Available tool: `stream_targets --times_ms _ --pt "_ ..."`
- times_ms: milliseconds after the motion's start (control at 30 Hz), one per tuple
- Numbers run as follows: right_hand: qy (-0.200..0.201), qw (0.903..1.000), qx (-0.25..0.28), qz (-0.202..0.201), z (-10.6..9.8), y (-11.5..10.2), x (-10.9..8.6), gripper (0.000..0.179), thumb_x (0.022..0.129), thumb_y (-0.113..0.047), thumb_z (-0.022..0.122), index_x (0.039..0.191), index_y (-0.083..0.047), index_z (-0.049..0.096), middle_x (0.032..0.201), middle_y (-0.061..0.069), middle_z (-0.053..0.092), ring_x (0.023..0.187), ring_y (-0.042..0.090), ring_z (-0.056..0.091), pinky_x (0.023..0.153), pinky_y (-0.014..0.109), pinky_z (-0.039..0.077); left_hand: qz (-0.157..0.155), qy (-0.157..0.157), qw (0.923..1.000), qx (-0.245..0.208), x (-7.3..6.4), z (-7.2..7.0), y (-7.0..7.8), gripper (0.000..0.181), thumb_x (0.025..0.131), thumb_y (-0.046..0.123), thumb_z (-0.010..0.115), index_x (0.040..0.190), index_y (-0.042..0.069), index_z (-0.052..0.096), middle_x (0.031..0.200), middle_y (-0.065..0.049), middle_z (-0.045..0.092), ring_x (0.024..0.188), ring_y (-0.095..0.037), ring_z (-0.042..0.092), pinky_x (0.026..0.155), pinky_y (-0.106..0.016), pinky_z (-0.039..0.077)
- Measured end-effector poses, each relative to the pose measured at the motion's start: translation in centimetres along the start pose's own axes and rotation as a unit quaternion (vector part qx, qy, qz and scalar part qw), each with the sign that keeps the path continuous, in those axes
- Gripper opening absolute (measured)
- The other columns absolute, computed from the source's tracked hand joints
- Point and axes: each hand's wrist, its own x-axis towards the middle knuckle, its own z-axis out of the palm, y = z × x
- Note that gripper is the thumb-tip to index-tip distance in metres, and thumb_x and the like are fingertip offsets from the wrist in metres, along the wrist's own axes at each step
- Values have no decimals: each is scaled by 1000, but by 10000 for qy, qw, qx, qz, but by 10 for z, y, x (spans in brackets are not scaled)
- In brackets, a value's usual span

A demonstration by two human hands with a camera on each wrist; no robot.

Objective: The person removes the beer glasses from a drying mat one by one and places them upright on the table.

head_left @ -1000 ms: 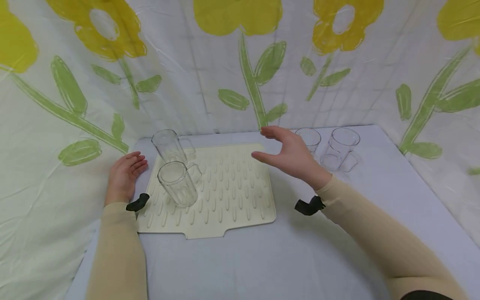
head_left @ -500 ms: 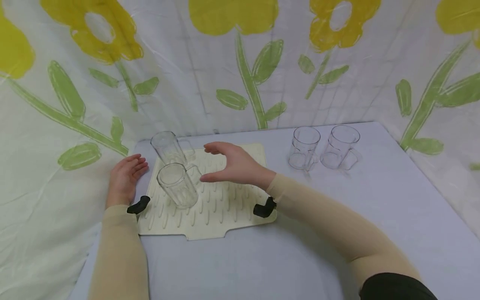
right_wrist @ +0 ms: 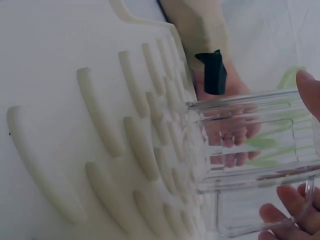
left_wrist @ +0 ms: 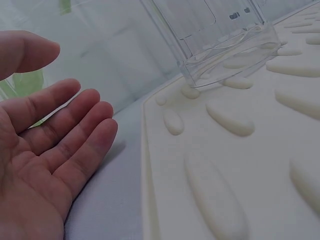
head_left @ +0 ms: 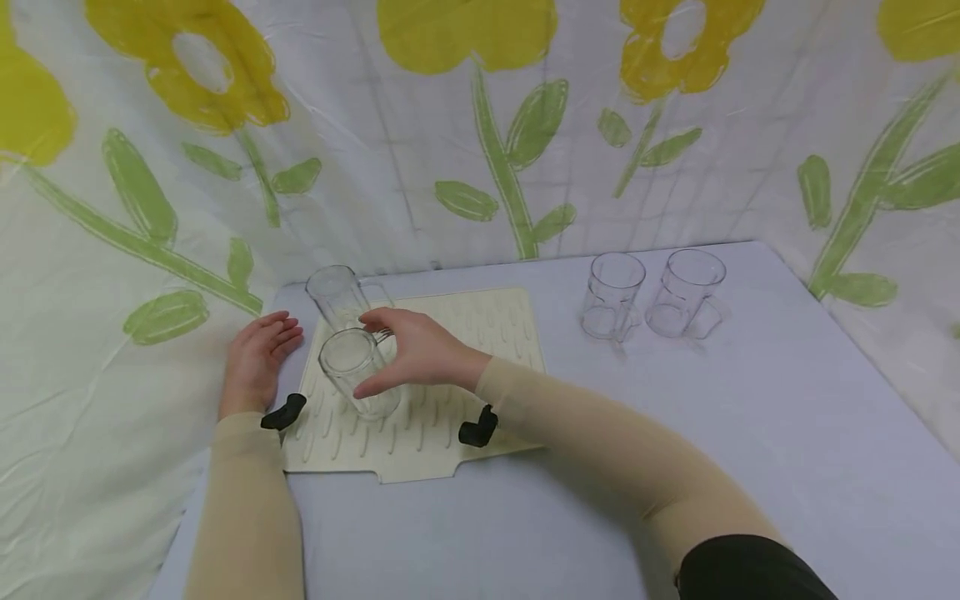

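Two clear glass mugs stand on a cream ridged drying mat, the near mug point(head_left: 351, 367) in front of the far mug point(head_left: 337, 296). My right hand point(head_left: 420, 354) reaches around the near mug from its handle side, thumb in front and fingers behind, spread in a wide C. In the right wrist view, the thumb point(right_wrist: 309, 92) is right at the glass wall, while the fingers point(right_wrist: 290, 212) lie by the mug's handle point(right_wrist: 260, 227). My left hand point(head_left: 258, 358) rests beside the mat's left edge, palm turned toward it, fingers loosely bent and holding nothing.
The drying mat point(head_left: 480, 333) lies on a white-covered table point(head_left: 525, 533). Toward the back right stand two more glass mugs, a left one point(head_left: 613, 296) and a right one point(head_left: 684, 292). A white curtain point(head_left: 420, 150) with yellow flowers hangs behind the table.
My right hand has swept left from near the back-right mugs, across the mat, to the near mug. The left hand and all the mugs have kept their places.
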Motion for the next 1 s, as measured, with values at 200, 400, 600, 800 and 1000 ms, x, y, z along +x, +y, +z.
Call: stream_targets --times_ms 200,400,600,800,1000 --pt "34 9999 -74 129 8 0 1 101 79 -61 98 161 -21 56 152 -8 64 139 11 60 116 35 56 48 -42 9999 97 0 1 -1 26 114 13 65 138 2 67 120 -6 76 110 -21 76 99 -26 66" --pt "198 9994 -279 82 9 0 1 89 80 -60 97 152 -19 62 145 -5 69 135 13 63 114 34 56 86 -75 9995 301 0 1 -1 24 114 16 65 135 6 69 121 -4 76 111 -20 76 100 -24 65" --pt "254 9994 -229 66 6 -2 -1 86 80 -58 97 149 -18 64 144 -5 70 135 14 64 114 34 56 90 -109 9995 299 0 0 1 25 114 16 65 136 4 68 121 -4 76 109 -19 76 99 -24 65" --pt "331 9992 -226 8 -2 -7 -5 87 80 -61 96 149 -19 64 144 -6 70 135 14 64 114 34 57 74 -139 9996 255 0 1 1 33 114 15 64 143 -1 63 120 -4 76 110 -20 76 98 -24 65" --pt "440 9990 -64 -64 -15 -17 -16 82 79 -59 98 146 -23 66 141 -10 69 134 12 64 114 35 57 29 -75 9996 283 0 1 1 28 114 14 64 139 2 66 120 -4 75 110 -20 76 98 -24 66"
